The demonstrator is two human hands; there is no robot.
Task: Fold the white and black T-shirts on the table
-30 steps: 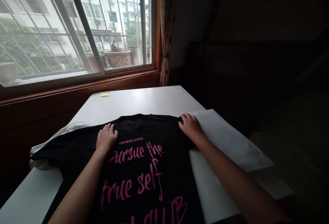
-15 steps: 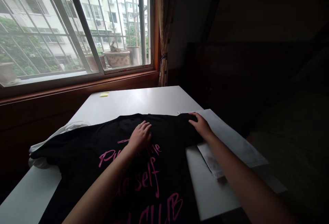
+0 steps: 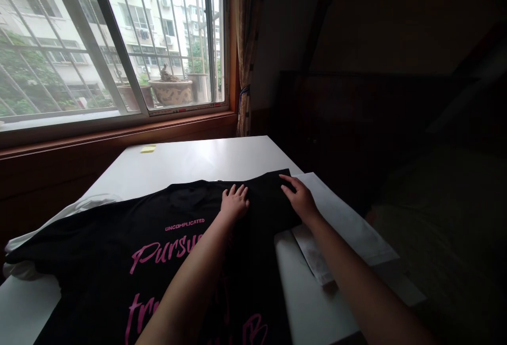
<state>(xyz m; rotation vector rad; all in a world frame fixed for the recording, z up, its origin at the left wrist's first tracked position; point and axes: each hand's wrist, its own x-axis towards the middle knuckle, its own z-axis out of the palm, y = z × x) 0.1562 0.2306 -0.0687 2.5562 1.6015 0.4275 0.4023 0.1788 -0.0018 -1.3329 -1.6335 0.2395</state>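
A black T-shirt (image 3: 106, 234) with pink lettering lies spread over the white table (image 3: 190, 160). My left hand (image 3: 235, 202) rests on the shirt's upper part, fingers spread, palm down. At the right sleeve is my right hand (image 3: 299, 197), its thumb and fingers apart over the sleeve's end. Neither hand visibly grips the cloth. White fabric (image 3: 79, 205) pokes out from beneath the left sleeve.
A white sheet or bag (image 3: 340, 218) lies at the table's right side. Near the back left corner sits a yellow sticky note (image 3: 148, 148). Behind the table are a barred window and a tied curtain (image 3: 244, 70).
My left hand has moved right across the shirt, uncovering the small top lettering. The right sleeve now lies flatter, its end extended upward. The whole view has shifted slightly.
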